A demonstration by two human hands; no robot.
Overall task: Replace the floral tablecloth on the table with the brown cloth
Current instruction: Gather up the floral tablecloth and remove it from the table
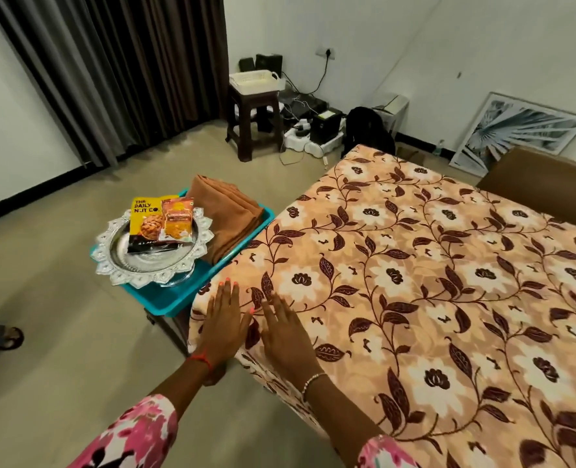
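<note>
While the floral tablecloth (415,282) covers the whole table, the brown cloth (232,214) waits folded in a teal tray (165,309) just off the left edge, staged for the swap. Left hand (224,319) and right hand (286,336) lie side by side at the near left corner, fingers straight and gripping nothing. They're likely flat on the cloth to gather it, but contact is unclear.

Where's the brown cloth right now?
In the head view, the brown cloth lies folded in the teal tray, left of the floral tablecloth, beside the silver plate.

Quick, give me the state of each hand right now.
Left hand: open, fingers straight, flat on the floral tablecloth near its corner.
Right hand: open, flat on the same cloth, holding nothing.
</note>
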